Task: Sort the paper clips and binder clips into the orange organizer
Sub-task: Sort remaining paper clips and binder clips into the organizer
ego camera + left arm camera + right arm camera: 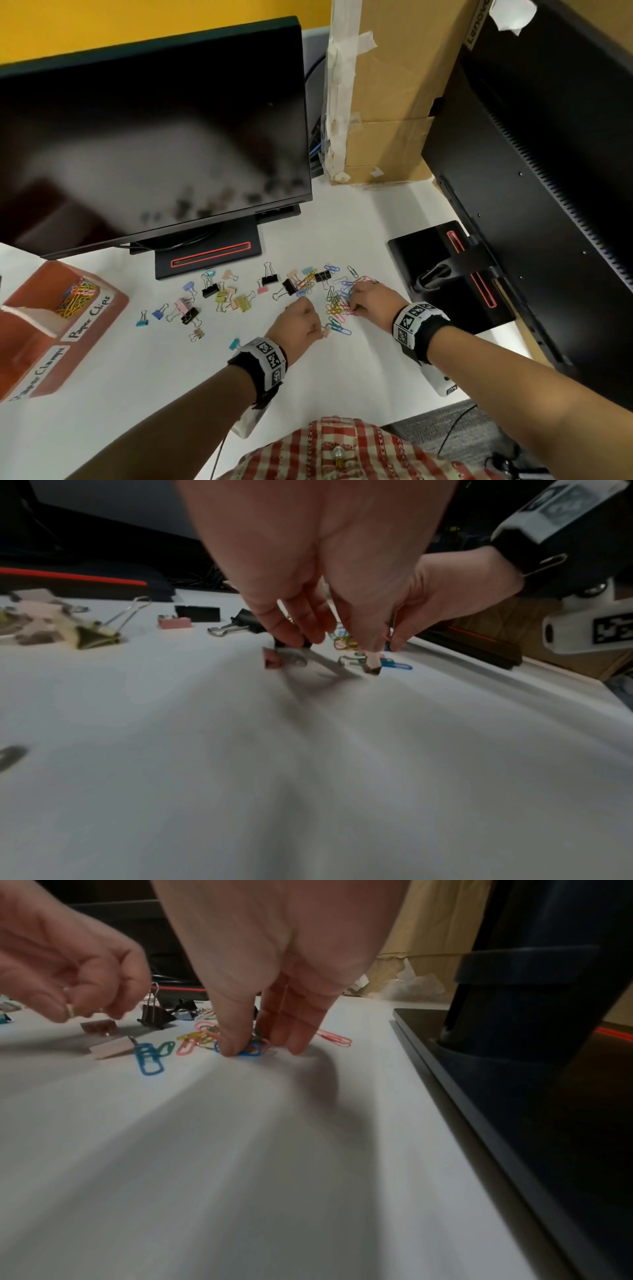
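My left hand [317, 330] [335, 645] hovers just over the white table and pinches a small pink binder clip [326, 331] [272, 660] by its wire handle. A second pale binder clip [113, 1047] lies right beside it. To the right, my right hand [352, 306] [263, 1047] presses down into a pile of coloured paper clips [337, 301], thumb and fingers pinching a blue paper clip [251, 1051]. Several binder clips [219, 294] are scattered to the left. The orange organizer [113, 301] stands at the far left, with paper clips [77, 296] in its "Paper Clips" compartment.
A dark monitor [154, 137] on its stand [209, 253] rises behind the clips. Another monitor [548, 171] and its base [445, 274] stand close on the right of my right hand. A cardboard box [394, 85] is at the back. The table's front edge runs near my body.
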